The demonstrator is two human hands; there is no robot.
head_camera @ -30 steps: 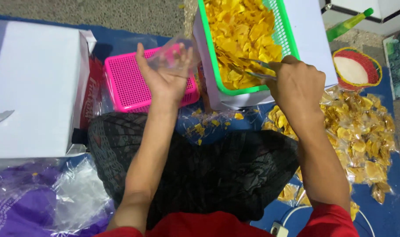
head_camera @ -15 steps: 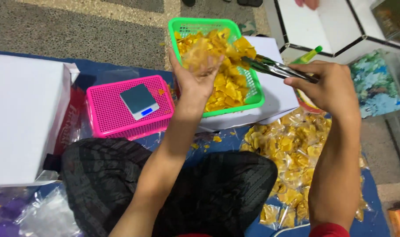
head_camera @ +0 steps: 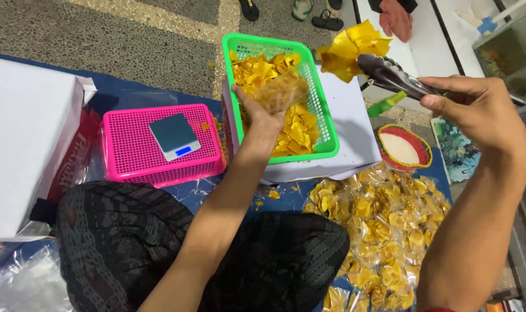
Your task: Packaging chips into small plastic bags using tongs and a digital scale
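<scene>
Our left hand (head_camera: 262,110) grips a clear plastic bag (head_camera: 283,86) of chips over the green basket (head_camera: 326,138). Our right hand (head_camera: 476,110), at three o'clock from the basket, clenches metal tongs (head_camera: 390,75) that pinch yellow chips (head_camera: 352,49) at the basket's one o'clock.

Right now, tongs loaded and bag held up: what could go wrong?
1. The chips bulge loosely out of the tongs in the right hand, off to the side of the green basket; some may drop onto the white box.
2. The clear bag in the left hand looks narrow, so the wide clump may spill.
</scene>
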